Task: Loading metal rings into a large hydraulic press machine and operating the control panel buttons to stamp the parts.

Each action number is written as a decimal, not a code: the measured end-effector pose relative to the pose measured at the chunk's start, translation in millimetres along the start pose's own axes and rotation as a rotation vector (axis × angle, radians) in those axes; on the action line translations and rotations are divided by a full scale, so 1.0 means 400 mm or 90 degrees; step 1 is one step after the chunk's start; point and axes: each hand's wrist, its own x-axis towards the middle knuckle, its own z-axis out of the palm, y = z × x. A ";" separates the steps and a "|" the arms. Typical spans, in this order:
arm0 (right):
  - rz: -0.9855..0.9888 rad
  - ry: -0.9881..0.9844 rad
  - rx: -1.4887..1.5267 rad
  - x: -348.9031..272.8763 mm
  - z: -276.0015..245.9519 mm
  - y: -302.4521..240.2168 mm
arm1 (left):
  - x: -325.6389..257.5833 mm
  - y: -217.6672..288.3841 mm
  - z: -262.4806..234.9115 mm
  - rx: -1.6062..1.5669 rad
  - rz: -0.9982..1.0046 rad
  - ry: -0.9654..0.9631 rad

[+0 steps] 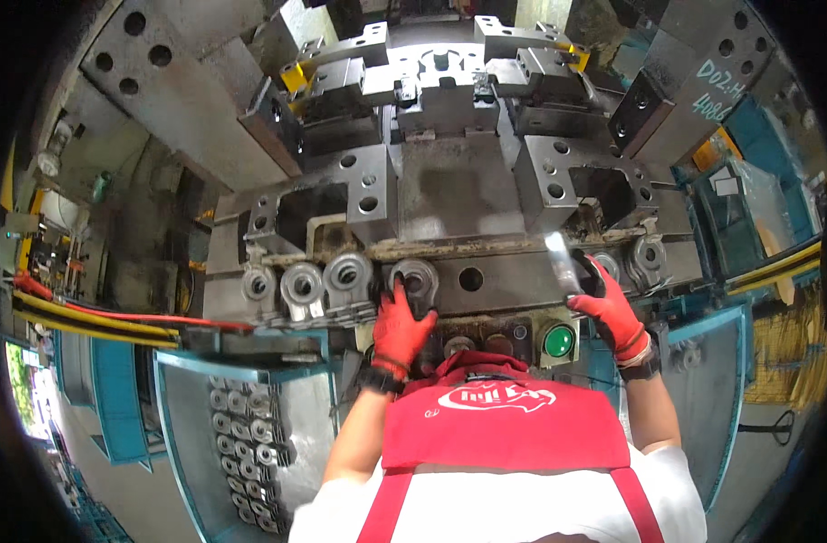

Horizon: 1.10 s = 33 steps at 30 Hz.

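Note:
My left hand (401, 330), in a red glove with dark fingertips, grips a ring-shaped metal casting (417, 281) at the front ledge of the press, fingers on its left side and thumb to its right. Closed round a shiny, pale, bar-like piece (561, 260) is my gloved right hand (614, 312); the piece tilts up and left over the ledge, and glare hides its exact kind. Just beyond that hand stands another ring-shaped casting (648, 261), with one more partly hidden beside it. Several like castings (347, 275) line the ledge to the left.
Heavy steel die blocks (370, 195) rise behind the ledge. A green round button (558, 341) sits on the front panel. At lower left, a blue-framed bin (173, 407) holds several castings; another blue frame (735, 398) stands at right. Yellow rails (96, 324) flank both sides.

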 end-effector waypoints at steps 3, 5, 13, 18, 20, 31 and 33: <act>-0.131 -0.091 0.015 0.062 0.121 -0.125 | -0.047 -0.026 -0.035 -0.117 0.070 0.043; -0.203 -0.068 -0.046 0.138 0.174 -0.179 | -0.072 -0.022 -0.080 -0.221 0.093 0.060; -0.299 0.233 -0.641 0.607 0.300 -0.376 | -0.132 -0.164 -0.179 -0.506 0.063 0.323; -0.127 0.309 -0.799 0.791 0.359 -0.465 | -0.146 -0.285 -0.200 -0.446 -0.091 0.452; -0.122 0.304 -0.849 0.846 0.376 -0.476 | -0.139 -0.335 -0.192 -0.426 -0.126 0.479; 0.029 -0.015 -0.917 1.266 0.242 -0.353 | -0.062 -0.300 -0.171 -0.657 -0.115 0.448; 0.000 0.165 -0.849 1.118 0.372 -0.369 | -0.085 -0.325 -0.153 -0.682 -0.125 0.494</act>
